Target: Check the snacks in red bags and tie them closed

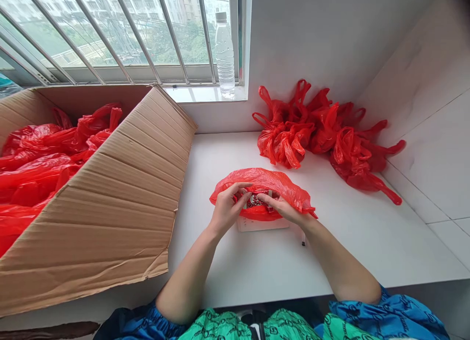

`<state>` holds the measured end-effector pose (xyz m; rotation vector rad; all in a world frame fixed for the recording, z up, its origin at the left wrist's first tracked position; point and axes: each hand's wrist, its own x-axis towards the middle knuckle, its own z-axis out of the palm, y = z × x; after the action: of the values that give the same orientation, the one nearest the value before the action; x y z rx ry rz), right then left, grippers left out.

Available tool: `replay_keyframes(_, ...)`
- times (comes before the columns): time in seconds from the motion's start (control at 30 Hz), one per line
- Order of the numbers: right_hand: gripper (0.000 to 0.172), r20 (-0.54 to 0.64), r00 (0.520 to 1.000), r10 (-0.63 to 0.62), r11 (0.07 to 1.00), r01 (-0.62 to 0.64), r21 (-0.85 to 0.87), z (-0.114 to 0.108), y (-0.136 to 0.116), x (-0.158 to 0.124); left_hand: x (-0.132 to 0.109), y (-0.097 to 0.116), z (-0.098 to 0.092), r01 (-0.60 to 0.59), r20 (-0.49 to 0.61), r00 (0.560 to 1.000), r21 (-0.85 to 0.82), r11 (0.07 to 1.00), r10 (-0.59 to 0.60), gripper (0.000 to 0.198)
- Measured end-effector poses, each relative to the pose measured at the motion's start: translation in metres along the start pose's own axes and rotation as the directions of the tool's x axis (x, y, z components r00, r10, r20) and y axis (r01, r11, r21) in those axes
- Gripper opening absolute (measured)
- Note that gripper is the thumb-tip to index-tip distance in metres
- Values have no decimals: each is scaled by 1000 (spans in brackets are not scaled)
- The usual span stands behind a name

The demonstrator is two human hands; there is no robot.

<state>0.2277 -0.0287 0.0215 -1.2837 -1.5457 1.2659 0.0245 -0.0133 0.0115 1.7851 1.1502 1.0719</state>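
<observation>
A red plastic bag [257, 176] lies on the white tabletop with its mouth spread open toward me. Inside the opening shows a small packet [254, 200] with dark, red and white print; its kind I cannot make out. My left hand [230, 205] reaches into the bag's mouth, thumb and fingers closed at the packet's left side. From the other side, my right hand [281, 207] has its thumb on the packet's right part, its other fingers partly hidden. Under the bag juts out a pale flat box or booklet [263, 224]. A pen's end [303, 240] shows by my right wrist.
On the left stands a large cardboard box [121, 198] holding crumpled red bags [44, 159]. Several tied, filled red bags [319, 129] lie at the back right against the wall. A clear bottle [224, 56] stands on the sill of the barred window.
</observation>
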Motion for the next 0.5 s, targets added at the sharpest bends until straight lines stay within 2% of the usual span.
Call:
replay_keyframes(0.1,37,85,996,37,989,-49,140,3,7,4,-1,1,1,6,10,1000,-83,997,-6,26)
replay_keyframes(0.23,37,110,989,104,965,-127,231,4,17,7,-1,3,1,6,26,1000,-178,984,-1,29)
replay_keyframes(0.4,38,111,993,47,980,-67,188,0,12,6,-1,5,1,-25,28,999,-179,983,31,34)
replay_keyframes(0.5,40,40,999,-8,998,6,55,0,5,3,-1,5,1,-40,24,999,-120,992,43,35)
